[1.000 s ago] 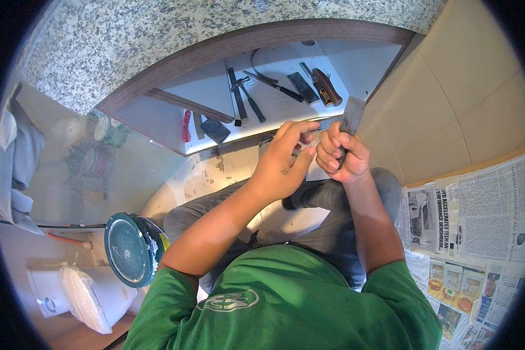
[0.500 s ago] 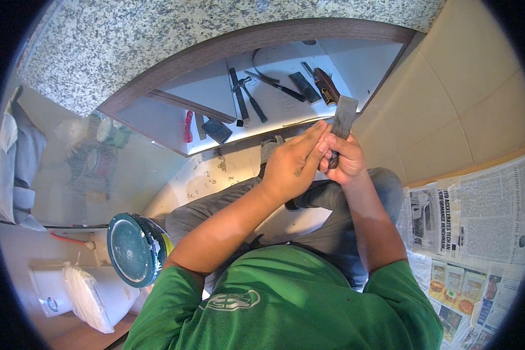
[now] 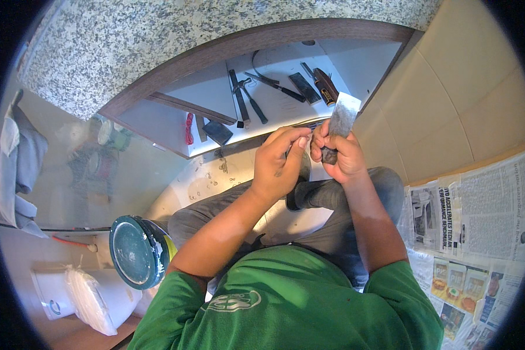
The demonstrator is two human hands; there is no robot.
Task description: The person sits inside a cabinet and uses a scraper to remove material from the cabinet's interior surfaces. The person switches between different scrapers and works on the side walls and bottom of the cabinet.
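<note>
In my right hand [image 3: 345, 154] is a putty knife [image 3: 345, 112], its wide grey metal blade pointing up and away from me. Fingers wrap round its dark handle end, which shows partly below them. My left hand [image 3: 276, 166] is a little to the left, apart from the blade. Its thumb tip and fingertips come together in a pinch; whether anything small is between them I cannot make out. Beyond both hands, a white cabinet shelf [image 3: 274, 108] bears a hammer [image 3: 252, 102], a black-handled file-like tool [image 3: 283, 87] and a dark flat block [image 3: 305, 87].
A granite counter [image 3: 216, 35] overhangs the cabinet. To my left stand a lidded paint bucket [image 3: 135, 252] and a white container [image 3: 114, 294]. Newspaper sheets [image 3: 469, 210] lie at right against a beige wall [image 3: 443, 111]. Red cord [image 3: 189, 128] and a dark block [image 3: 217, 133] rest on the shelf's left.
My left hand has come away from the putty knife, moving left and closing from a flat pose to a pinch. In my right hand the blade has turned, showing its face more.
</note>
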